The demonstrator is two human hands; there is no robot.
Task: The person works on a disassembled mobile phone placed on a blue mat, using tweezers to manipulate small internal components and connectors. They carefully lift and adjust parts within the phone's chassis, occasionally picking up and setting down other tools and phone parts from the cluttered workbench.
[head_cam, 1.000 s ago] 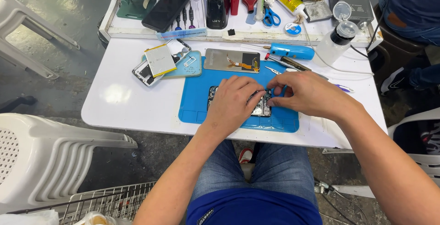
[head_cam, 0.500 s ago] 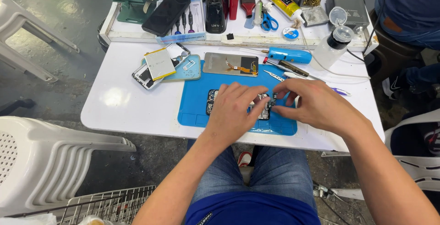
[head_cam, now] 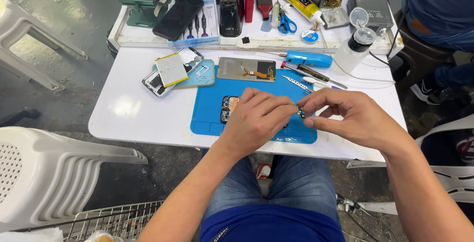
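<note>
An opened phone body [head_cam: 228, 108] lies on a blue work mat [head_cam: 210, 116], mostly hidden under my left hand [head_cam: 256, 121], which rests on it. My right hand [head_cam: 345, 116] pinches a small dark part [head_cam: 300, 113] between thumb and forefinger, just above the mat and touching my left fingertips. A detached screen panel [head_cam: 246, 69] with an orange flex cable lies at the mat's far edge. Metal tweezers [head_cam: 296, 82] lie right of it.
A blue electric screwdriver [head_cam: 308, 59], a flat battery [head_cam: 171, 69] on phone parts, a clear dispenser bottle [head_cam: 356, 48] and a tool tray [head_cam: 207, 30] with scissors, brush and glue fill the far side. White plastic chairs [head_cam: 54, 173] stand left. A seated person [head_cam: 439, 10] is far right.
My right hand has lifted slightly off the phone and now pinches the small part beside my left fingers. The view has shifted a little downward.
</note>
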